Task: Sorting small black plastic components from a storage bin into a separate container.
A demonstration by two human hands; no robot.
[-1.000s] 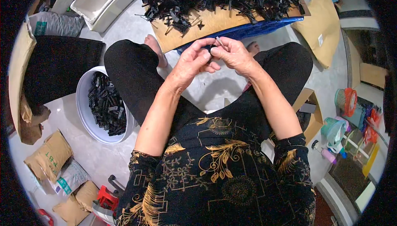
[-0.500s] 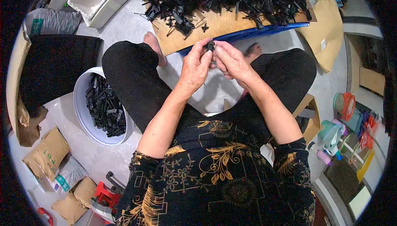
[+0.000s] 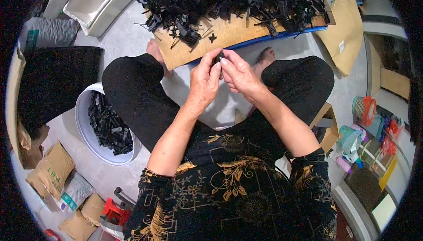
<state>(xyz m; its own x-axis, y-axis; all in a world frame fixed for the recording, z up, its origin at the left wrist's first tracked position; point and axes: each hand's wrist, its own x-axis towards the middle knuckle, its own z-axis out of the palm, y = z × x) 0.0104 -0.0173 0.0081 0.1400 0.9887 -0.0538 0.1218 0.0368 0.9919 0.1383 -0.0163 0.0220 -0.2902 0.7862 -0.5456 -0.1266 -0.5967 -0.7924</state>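
Between my two hands, just off the near edge of the wooden board, is a small black plastic part (image 3: 219,57), mostly covered by my fingers. My left hand (image 3: 204,79) pinches it from the left, thumb and fingertips closed. From the other side my right hand (image 3: 240,73) grips it too, its thumb against the part and its other fingers curled beneath. Beyond them a large tangled heap of black plastic pieces (image 3: 229,3) covers most of the board (image 3: 189,53). One small cross-shaped black piece (image 3: 213,37) lies apart near the board's front edge.
By my left knee stands a white bucket (image 3: 81,124) holding many black parts (image 3: 110,128). Brown paper sacks (image 3: 50,170) lie at the lower left, near a red object (image 3: 115,212). A cardboard box (image 3: 331,131) is beside my right thigh, a big tan sack (image 3: 346,29) at the far right.
The view has shifted slightly. Both hands stay together at the black part, and my right fingers have closed further over it, hiding more of it.
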